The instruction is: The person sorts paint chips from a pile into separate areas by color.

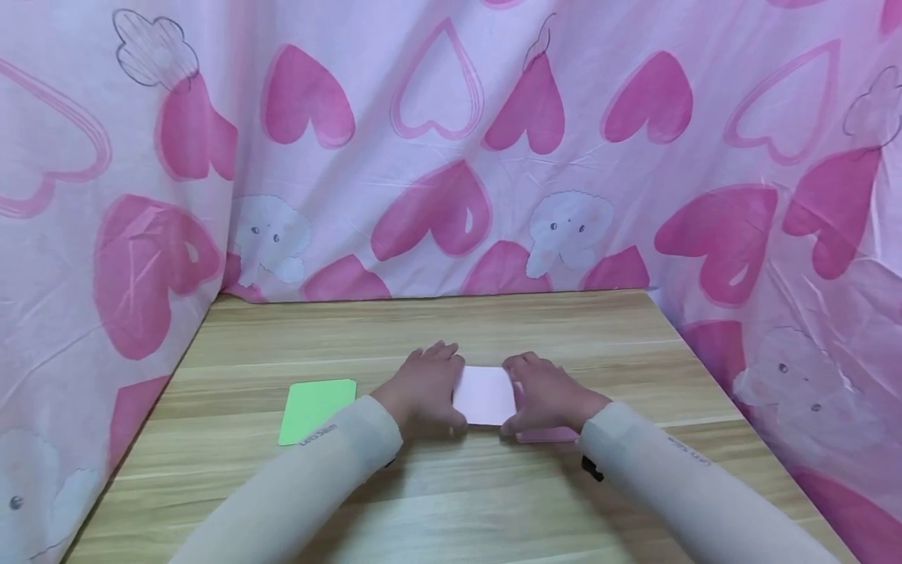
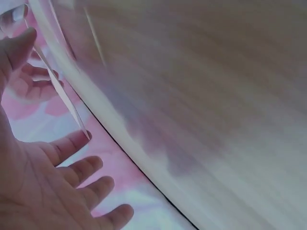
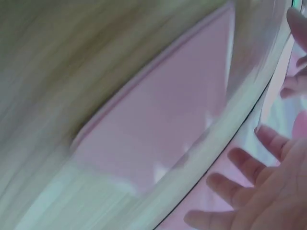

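A pale pink paper square [image 1: 485, 394] is held just above the wooden table [image 1: 451, 329] between both hands. My left hand [image 1: 423, 389] holds its left edge, and in the left wrist view that thin paper edge [image 2: 61, 91] runs from the thumb [image 2: 18, 45] to the index fingertip [image 2: 76, 141]. My right hand [image 1: 548, 394] holds the right edge, its fingers [image 3: 249, 191] spread and nearly straight. A second pink sheet [image 3: 163, 120] lies flat on the table under the right hand, also showing in the head view [image 1: 546, 435].
A green sheet [image 1: 317, 409] lies flat to the left of my left hand. Pink heart-print cloth [image 1: 451, 157] hangs round the table at the back and both sides. Bare wood stretches behind and in front of the hands.
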A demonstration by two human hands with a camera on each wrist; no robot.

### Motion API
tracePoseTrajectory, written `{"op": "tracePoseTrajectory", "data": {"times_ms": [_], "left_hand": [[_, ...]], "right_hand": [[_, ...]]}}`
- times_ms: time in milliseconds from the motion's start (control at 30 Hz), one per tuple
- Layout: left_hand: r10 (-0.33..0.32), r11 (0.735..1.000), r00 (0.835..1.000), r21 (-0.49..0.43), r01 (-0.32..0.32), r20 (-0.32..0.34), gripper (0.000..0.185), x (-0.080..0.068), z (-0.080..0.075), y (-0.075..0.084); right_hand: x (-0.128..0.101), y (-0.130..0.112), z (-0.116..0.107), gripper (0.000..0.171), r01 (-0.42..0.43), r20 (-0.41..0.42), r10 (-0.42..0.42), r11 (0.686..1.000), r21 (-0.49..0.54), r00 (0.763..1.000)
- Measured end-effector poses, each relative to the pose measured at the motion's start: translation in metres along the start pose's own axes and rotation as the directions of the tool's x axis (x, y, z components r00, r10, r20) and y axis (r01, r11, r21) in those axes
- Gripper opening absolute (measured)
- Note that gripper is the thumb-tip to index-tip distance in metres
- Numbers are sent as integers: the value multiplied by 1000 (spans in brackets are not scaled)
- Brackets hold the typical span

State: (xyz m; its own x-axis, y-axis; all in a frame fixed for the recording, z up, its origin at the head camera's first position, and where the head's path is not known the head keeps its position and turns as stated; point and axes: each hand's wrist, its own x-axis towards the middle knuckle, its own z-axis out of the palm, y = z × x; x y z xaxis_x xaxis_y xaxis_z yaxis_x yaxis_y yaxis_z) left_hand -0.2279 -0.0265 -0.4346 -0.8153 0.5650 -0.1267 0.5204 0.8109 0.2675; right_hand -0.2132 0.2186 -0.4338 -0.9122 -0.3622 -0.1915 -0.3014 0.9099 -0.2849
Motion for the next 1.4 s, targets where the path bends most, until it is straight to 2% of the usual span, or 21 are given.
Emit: {"op": "tracePoseTrajectory", "data": {"times_ms": [167, 433, 567, 733, 933, 1100, 1400], "left_hand": [[-7, 1000, 1000, 16, 7, 5, 95, 15, 8, 25], [-24, 1000, 999, -5, 24, 25, 96, 32, 15, 57], [-31, 1000, 999, 0, 31, 45, 97, 40, 21, 67], [-38, 999, 998, 30, 37, 44, 95, 44, 27, 76], [-37, 997, 998, 70, 34, 49, 92, 45, 33, 82], [-41, 997, 998, 70, 38, 43, 89, 47, 35, 84], [-41, 997, 997, 68, 37, 58, 87, 49, 36, 88]], "right_hand": [[-13, 25, -6, 113, -38, 30, 36, 997, 64, 999], [-25, 54, -9, 109, -106, 55, 103, 993, 55, 993], [-30, 65, -9, 108, -106, 81, 102, 993, 52, 992], [-34, 71, -9, 106, -80, 86, 75, 996, 47, 993], [-36, 71, -9, 103, -86, 99, 82, 995, 40, 992], [-37, 72, -9, 103, -96, 89, 94, 995, 9, 992], [-40, 73, -7, 105, -123, 96, 120, 992, 17, 988]]}}
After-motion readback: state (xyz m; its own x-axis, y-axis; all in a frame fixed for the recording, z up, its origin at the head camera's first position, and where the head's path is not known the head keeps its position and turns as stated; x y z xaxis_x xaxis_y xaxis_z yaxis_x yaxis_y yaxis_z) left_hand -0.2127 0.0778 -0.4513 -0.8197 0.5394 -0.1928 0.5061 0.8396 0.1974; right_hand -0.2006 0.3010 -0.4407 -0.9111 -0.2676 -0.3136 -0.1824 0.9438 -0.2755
